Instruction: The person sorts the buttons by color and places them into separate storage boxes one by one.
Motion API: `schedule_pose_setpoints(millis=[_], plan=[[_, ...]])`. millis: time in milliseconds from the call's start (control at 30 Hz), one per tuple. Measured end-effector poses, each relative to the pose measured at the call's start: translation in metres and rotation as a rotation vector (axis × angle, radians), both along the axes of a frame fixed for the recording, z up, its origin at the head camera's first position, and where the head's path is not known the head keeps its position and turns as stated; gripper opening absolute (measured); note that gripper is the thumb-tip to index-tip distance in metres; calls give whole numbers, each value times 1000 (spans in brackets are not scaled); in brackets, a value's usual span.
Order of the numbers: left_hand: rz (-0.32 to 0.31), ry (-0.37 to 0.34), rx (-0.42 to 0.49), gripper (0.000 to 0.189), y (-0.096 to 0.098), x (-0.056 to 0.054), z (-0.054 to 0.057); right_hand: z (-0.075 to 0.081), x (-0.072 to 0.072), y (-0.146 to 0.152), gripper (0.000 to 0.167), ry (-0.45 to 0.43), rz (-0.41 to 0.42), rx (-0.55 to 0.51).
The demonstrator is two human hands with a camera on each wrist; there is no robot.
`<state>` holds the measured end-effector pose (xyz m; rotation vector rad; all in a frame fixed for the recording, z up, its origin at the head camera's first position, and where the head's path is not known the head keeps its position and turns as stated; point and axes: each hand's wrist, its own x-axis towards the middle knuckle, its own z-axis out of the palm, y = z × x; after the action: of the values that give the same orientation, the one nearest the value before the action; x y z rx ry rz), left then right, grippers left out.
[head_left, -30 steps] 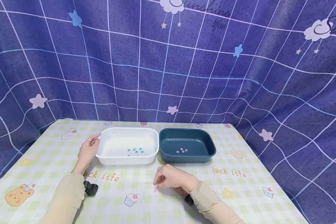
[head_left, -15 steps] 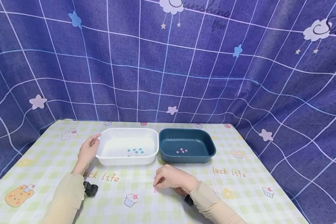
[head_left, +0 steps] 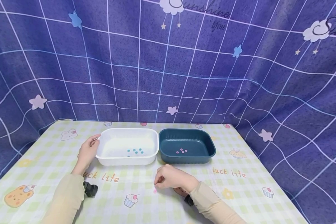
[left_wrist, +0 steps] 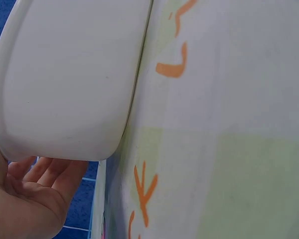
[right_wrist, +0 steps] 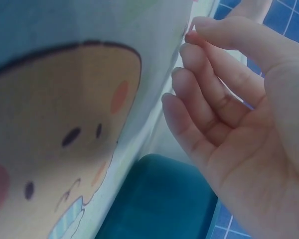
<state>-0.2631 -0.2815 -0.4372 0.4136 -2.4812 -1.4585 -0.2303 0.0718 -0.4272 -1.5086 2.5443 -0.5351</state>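
Note:
My left hand [head_left: 87, 151] grips the left end of the white plastic tub [head_left: 127, 160]; in the left wrist view its fingers [left_wrist: 65, 179] curl behind the tub's end. Several small blue discs [head_left: 134, 150] lie inside that tub. Right of it stands a dark teal tub [head_left: 186, 158] with several small pink button-like discs [head_left: 182, 151] in it. On the cloth in front, my right hand [head_left: 173, 176] pinches at a small pink button with thumb and index finger; the fingertips mostly hide it. Another pink button [head_left: 155, 191] lies just in front of them.
A checked tablecloth [head_left: 109, 199] with printed cupcakes, animals and lettering covers the table. Behind the table hangs a blue grid-patterned curtain [head_left: 123, 77], which also runs along both sides. The two tubs stand side by side, nearly touching.
The right fingertips have shifted very slightly at the pink buttons on the cloth. My left hand and both tubs have stayed in place.

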Motion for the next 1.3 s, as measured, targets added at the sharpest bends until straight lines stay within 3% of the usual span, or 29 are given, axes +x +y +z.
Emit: schedule_pose_setpoints(millis=[533, 800, 1300], plan=[[0, -3, -7, 47, -1, -1, 0, 9, -2, 0, 5, -10, 1, -75], [-2, -3, 11, 48, 1, 0, 2, 24, -4, 2, 7, 41, -46, -92], [-2, -1, 8, 48, 0, 1, -1, 35, -10, 7, 6, 25, -106, -182]])
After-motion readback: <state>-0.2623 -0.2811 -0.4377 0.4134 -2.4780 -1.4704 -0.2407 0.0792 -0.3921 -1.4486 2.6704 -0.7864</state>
